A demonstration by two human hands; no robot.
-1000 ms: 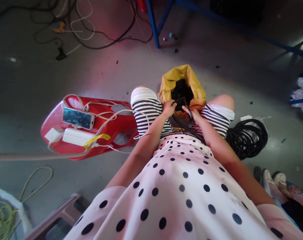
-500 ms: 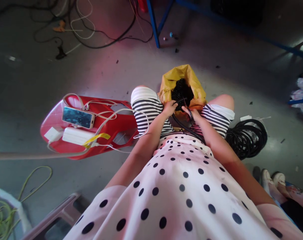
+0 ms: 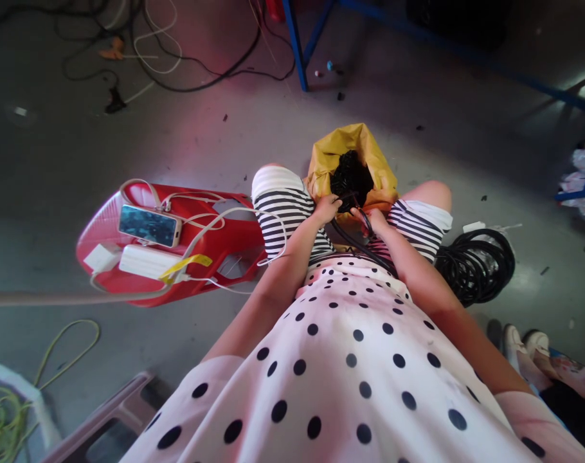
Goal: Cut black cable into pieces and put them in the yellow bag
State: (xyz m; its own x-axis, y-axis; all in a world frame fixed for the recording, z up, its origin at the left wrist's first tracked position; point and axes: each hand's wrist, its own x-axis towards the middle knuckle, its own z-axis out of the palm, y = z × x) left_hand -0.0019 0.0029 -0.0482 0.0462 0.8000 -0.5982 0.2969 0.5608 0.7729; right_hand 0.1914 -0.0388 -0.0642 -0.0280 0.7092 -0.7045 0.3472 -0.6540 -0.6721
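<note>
- Yellow tag (image 3: 199, 260): any print too small to read.
- Yellow bag (image 3: 380, 164): black items (image 3: 349, 172) inside.
- Left hand (image 3: 327, 209): fingers pinched on black cable (image 3: 354, 242) at bag's near rim.
- Right hand (image 3: 376, 222): fingers closed on black loop (image 3: 368, 223).

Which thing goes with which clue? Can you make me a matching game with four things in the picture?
Things:
1. phone
2. bag
3. coil at the right of the picture
4. tangled cord at the lower left

Clues:
A. yellow-green
B. wide open at the top
C. all black loops
D. lying on the red stool

Right pairs: 1-D, 2-B, 3-C, 4-A
</note>
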